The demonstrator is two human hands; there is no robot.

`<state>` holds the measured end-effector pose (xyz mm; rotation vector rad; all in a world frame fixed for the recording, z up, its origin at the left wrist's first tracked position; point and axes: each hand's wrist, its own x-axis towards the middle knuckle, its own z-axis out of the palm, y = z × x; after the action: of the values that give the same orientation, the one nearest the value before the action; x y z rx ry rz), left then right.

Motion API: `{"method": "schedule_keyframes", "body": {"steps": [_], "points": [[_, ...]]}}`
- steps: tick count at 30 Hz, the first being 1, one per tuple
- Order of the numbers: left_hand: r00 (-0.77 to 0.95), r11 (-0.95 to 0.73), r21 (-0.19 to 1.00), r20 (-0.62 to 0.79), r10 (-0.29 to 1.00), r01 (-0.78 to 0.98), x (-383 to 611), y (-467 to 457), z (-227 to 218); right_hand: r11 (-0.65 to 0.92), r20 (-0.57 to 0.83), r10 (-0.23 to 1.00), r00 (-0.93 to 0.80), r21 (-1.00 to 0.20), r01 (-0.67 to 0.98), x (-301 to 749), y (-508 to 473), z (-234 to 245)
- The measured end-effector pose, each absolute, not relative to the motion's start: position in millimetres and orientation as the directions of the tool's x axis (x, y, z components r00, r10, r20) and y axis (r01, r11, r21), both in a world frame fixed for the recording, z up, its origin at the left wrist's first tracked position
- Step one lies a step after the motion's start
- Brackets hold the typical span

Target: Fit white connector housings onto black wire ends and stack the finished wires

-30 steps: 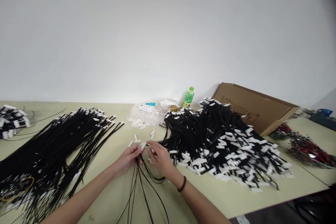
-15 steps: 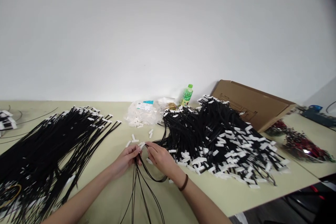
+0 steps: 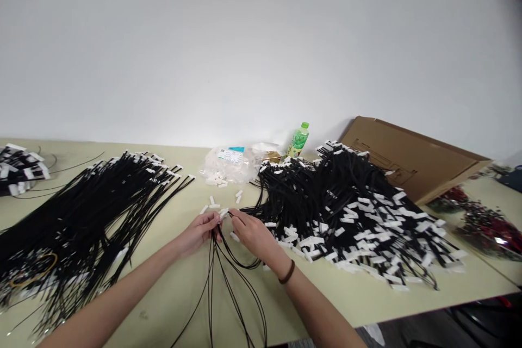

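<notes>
My left hand is closed at the middle of the table, its thumb and fingers pinching a small white connector. Just to its right, my right hand grips the end of a thin black cable beside that connector. Several black cables hang down from between the hands and loop toward the table's front edge. A few loose white connectors lie just beyond my left fingertips. Exactly how the cable end meets the connector is too small to make out.
Black cables with white ends form a large pile on the right and another on the left. Behind stand a clear bag of connectors and a green bottle. A cardboard box leans behind the right pile.
The whole view has shifted, so things appear farther right and a little higher. Both hands stay close together, holding the connector and cable, with only slight finger movement.
</notes>
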<state>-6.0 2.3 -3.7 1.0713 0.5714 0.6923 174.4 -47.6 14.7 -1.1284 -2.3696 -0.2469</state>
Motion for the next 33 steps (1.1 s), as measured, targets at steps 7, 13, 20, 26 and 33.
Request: {"method": "schedule_keyframes", "body": {"steps": [7, 13, 20, 26, 33], "points": [[0.634, 0.32, 0.917, -0.104, 0.766, -0.237, -6, 3, -5, 0.659, 0.442, 0.679, -0.586, -0.014, 0.752, 177, -50, 22], [0.644, 0.317, 0.916, -0.091, 0.76, -0.245, -7, 2, -4, 0.669, 0.514, 0.672, -0.534, -0.109, 0.736, 176, -49, 21], [0.67, 0.31, 0.924, -0.083, 0.737, -0.226, -7, -2, 4, 0.65, 0.566, 0.701, -0.434, -0.255, 0.716, 174, -48, 16], [0.688, 0.3, 0.934, -0.09, 0.72, -0.192, -6, -3, 6, 0.65, 0.585, 0.698, -0.413, -0.275, 0.708, 174, -50, 15], [0.687, 0.313, 0.923, -0.077, 0.723, -0.226, -7, -1, 4, 0.641, 0.635, 0.667, -0.389, -0.225, 0.733, 174, -49, 14]]}}
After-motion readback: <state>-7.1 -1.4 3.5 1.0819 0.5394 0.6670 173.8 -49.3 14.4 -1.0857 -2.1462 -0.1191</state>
